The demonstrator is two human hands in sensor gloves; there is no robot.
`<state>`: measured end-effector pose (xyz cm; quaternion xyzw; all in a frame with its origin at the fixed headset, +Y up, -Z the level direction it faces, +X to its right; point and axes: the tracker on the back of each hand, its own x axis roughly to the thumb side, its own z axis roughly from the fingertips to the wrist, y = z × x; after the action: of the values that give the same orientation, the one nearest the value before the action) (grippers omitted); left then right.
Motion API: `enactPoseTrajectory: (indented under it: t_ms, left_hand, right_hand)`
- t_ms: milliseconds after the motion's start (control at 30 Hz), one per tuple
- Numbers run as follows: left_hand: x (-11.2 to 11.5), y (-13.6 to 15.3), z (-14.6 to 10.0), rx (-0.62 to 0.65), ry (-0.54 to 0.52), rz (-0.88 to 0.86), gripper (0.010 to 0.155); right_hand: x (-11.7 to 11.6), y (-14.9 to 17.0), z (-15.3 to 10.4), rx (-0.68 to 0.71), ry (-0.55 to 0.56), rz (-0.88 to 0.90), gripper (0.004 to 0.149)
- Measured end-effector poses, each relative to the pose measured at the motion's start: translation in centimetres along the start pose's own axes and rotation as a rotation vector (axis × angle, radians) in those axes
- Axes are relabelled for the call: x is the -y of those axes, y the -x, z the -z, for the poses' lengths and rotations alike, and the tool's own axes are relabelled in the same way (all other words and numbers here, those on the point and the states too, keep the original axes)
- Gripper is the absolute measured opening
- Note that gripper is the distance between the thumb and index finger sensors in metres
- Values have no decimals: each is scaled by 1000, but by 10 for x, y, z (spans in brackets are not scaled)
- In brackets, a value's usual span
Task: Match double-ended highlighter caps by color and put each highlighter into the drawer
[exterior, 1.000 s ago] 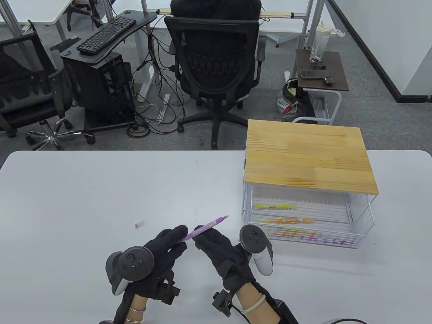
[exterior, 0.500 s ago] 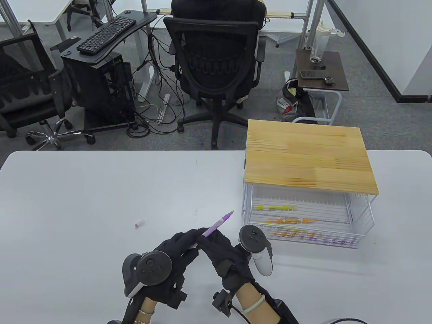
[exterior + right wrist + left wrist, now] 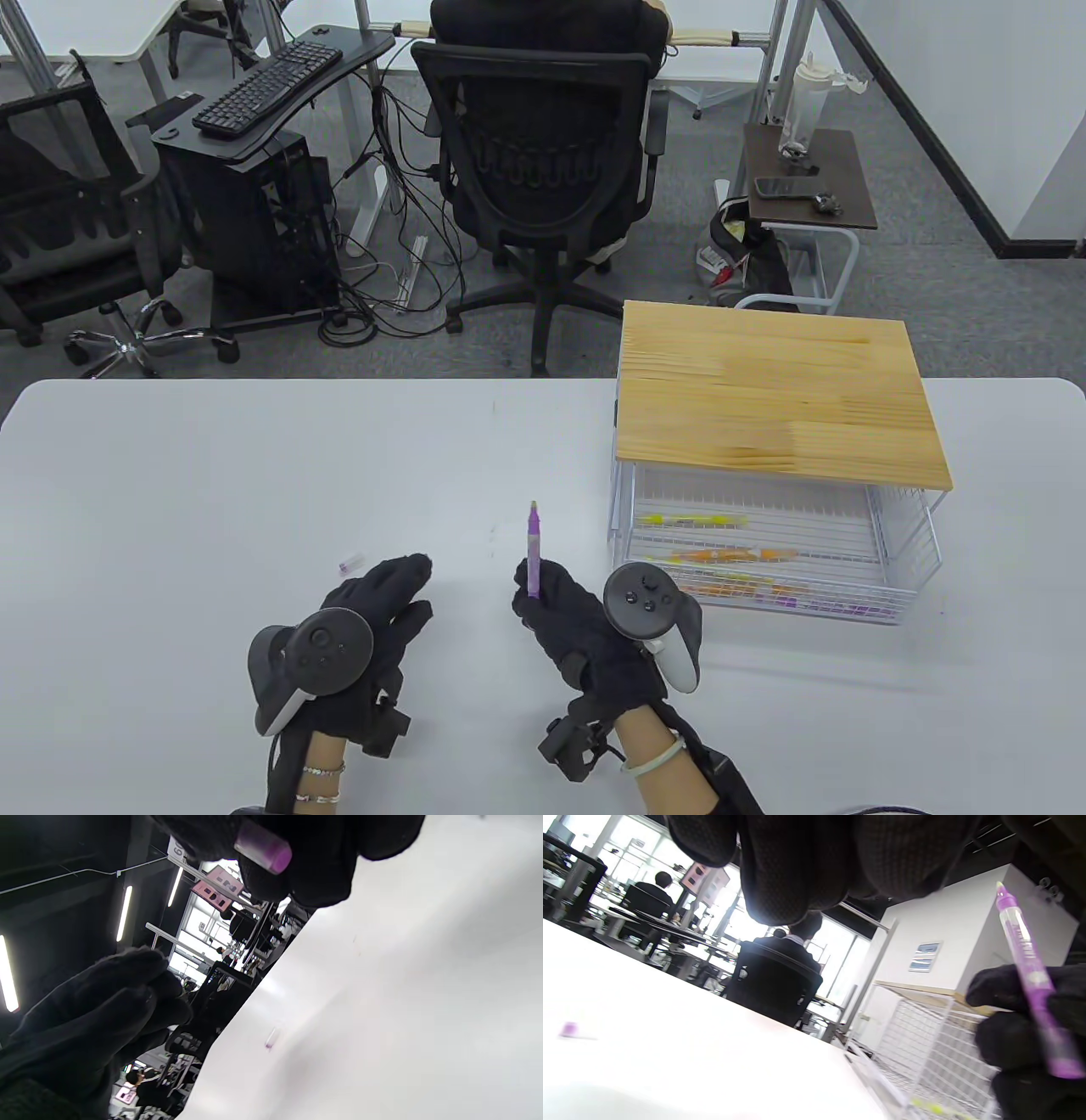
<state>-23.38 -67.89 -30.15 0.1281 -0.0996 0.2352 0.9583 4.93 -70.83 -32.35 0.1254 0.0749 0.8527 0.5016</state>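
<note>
— Where is the marker at this moment?

— The purple highlighter (image 3: pixel 534 552) stands nearly upright in the right hand (image 3: pixel 585 632), fingers curled round its lower barrel, bare tip pointing up. The left hand (image 3: pixel 373 628) holds nothing — fingers loose and extended, near the small purple cap (image 3: pixel 349 562) lying alone on the table (image 3: pixel 212 475), not touching it.

— And the drawer?

— The wire drawer (image 3: pixel 891 607) is pulled out to the right under its wooden top (image 3: pixel 772 399); yellow, orange and purple highlighters already lie inside.

— How would you rate the handling?

— My judgement: light, rigid plastic, smooth enough to slide or roll if pinched carelessly. The barrel is the place to hold, low down as now, which keeps the uncapped tip clear. The wrist view shows the lower end (image 3: pixel 264 848) poking out below the fingers; whether that is a cap I cannot tell.

— The loose cap?

— Tiny, likely to skid on the slick tabletop. I would expect a fingertip pinch across its sides, then a straight push onto the tip.
</note>
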Motion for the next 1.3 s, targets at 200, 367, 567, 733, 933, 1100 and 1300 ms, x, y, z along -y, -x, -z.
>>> enactPoseTrajectory:
  t_ms: [200,367,567,733,933,1100,1300]
  left_hand:
    - [-1,21,1,-72,-3,-1,53]
    - [3,35,3,-125,22,51,53]
    - [7,49,4,-186,56,140,60]
    - [-7,65,4,-255,50,337,62]
    - [-2,84,24,-398,182,391,65]
    - [26,93,55,-449,309,403,64]
    - [61,101,85,-474,380,433,71]
  right_hand:
    - [12,-5,-4,-2,58,-182,52]
    - [22,-4,-6,-17,99,-290,48]
    - [28,-6,-8,-5,68,-281,49]
    - [31,-16,-14,23,100,-321,48]
    - [23,-22,-15,51,76,-340,48]
    - [17,-22,-12,48,52,-351,48]
    - [22,-21,-12,42,54,-337,48]
